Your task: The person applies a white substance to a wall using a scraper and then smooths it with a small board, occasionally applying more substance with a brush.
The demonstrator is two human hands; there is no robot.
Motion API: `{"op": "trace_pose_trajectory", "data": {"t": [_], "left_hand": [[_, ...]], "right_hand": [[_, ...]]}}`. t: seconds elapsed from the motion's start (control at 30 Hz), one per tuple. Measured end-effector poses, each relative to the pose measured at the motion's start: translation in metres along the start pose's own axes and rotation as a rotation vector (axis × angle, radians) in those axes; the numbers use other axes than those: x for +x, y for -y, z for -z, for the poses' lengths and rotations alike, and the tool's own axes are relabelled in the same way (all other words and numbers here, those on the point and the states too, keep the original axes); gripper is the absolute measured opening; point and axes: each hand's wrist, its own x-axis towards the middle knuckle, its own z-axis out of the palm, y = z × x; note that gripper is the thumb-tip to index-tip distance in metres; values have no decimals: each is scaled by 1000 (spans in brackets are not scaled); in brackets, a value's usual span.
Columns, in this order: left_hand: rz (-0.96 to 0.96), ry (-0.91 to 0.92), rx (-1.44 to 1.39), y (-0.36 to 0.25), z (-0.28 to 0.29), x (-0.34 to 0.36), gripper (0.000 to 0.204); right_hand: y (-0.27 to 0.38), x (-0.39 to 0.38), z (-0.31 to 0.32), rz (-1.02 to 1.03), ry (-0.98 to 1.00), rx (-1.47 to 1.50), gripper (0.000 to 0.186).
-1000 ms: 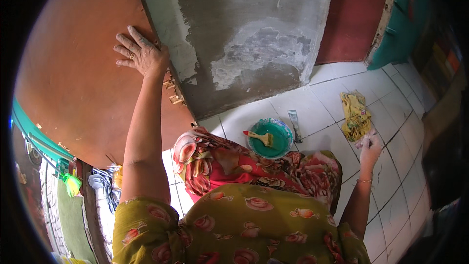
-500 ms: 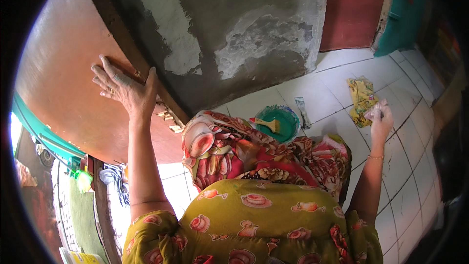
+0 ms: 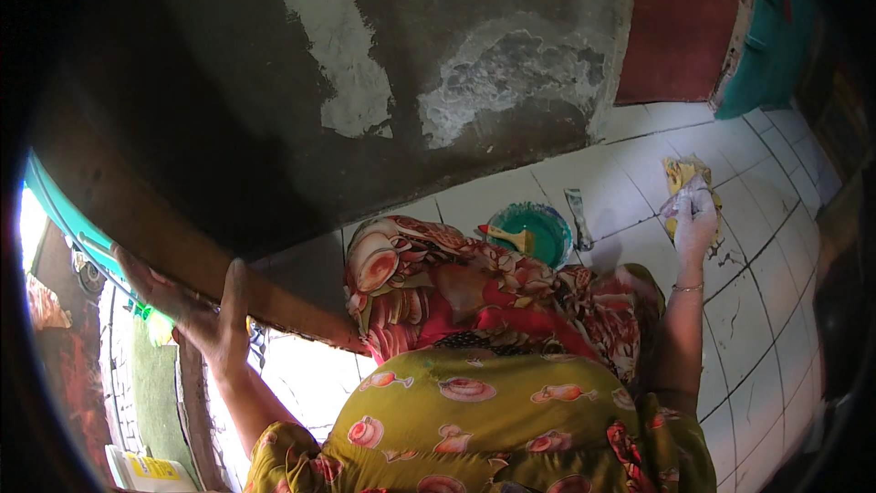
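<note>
My left hand point(image 3: 203, 315) is against the free edge of a wooden door point(image 3: 301, 315), thumb raised apart from the stretched fingers. Over the floor on the right, my right hand point(image 3: 697, 224) has its fingers closed round something pale that I cannot make out. Under and behind it lies a crumpled yellow patterned piece, cloth or packet point(image 3: 686, 169), partly covered by the hand. In front of my knees stands a tub of green paint point(image 3: 551, 239). A paintbrush with a red-tipped handle point(image 3: 522, 240) rests across its left rim.
A narrow flat strip or sachet point(image 3: 578, 217) lies beside the tub on white floor tiles point(image 3: 753, 310). Ahead rises a dark grey wall point(image 3: 228, 64) with pale plaster patches point(image 3: 342, 55). Farther right are a red panel point(image 3: 680, 23) and a teal panel point(image 3: 776, 36). A white container point(image 3: 151, 470) sits lower left.
The door has swung toward me, its orange face turning out of sight and more dark wall showing. My left hand has come down and left with it. My right hand has moved onto the yellow piece.
</note>
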Motion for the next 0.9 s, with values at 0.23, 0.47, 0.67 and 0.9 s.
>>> {"op": "trace_pose_trajectory", "data": {"t": [0.23, 0.47, 0.67, 0.9], "left_hand": [[-40, -94, 90, 5, 31, -13, 102], [-169, -265, 342, 15, 19, -37, 89], [-357, -415, 155, -48, -41, -60, 68], [472, 325, -788, -39, -182, -79, 37]], "right_hand": [[24, 6, -34, 132, -32, 15, 9], [5, 6, -57, -6, 104, 195, 8], [30, 0, -88, -72, 208, 347, 10], [60, -8, -110, -188, 179, 426, 9]]}}
